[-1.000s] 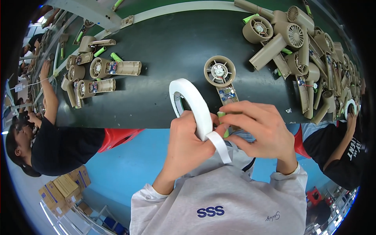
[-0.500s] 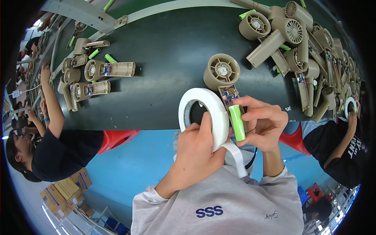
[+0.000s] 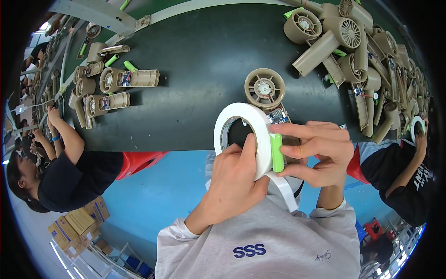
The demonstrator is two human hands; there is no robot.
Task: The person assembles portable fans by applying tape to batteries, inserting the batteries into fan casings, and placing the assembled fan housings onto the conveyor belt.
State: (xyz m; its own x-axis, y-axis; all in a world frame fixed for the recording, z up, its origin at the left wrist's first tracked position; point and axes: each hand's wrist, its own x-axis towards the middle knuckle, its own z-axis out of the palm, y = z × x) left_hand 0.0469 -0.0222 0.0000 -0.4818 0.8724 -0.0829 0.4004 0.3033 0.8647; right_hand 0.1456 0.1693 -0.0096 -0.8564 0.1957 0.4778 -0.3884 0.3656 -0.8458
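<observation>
My left hand (image 3: 232, 181) grips a wide roll of white tape (image 3: 265, 139), its fingers through the core. A loose tape end (image 3: 284, 191) hangs from the roll's lower edge. Between the fingertips of my right hand (image 3: 323, 151) is a green battery cell (image 3: 277, 152), upright beside the roll. Just beyond sits a beige handheld fan housing (image 3: 265, 89) with its round head on the table; a small circuit board (image 3: 278, 116) shows in its handle. My right fingers hide the handle's lower part.
Several open fan housings (image 3: 139, 78) with green cells lie at the left of the dark table (image 3: 200, 56). A large heap of beige fan housings (image 3: 350, 60) fills the right. Seated co-workers are on both sides: a person in dark clothing (image 3: 60, 176) left, another (image 3: 399, 172) right.
My right hand has moved the battery cell left, close against the tape roll, and its fingers have straightened. The fan housing has shifted slightly nearer. At left, the co-worker's raised arm has come down.
</observation>
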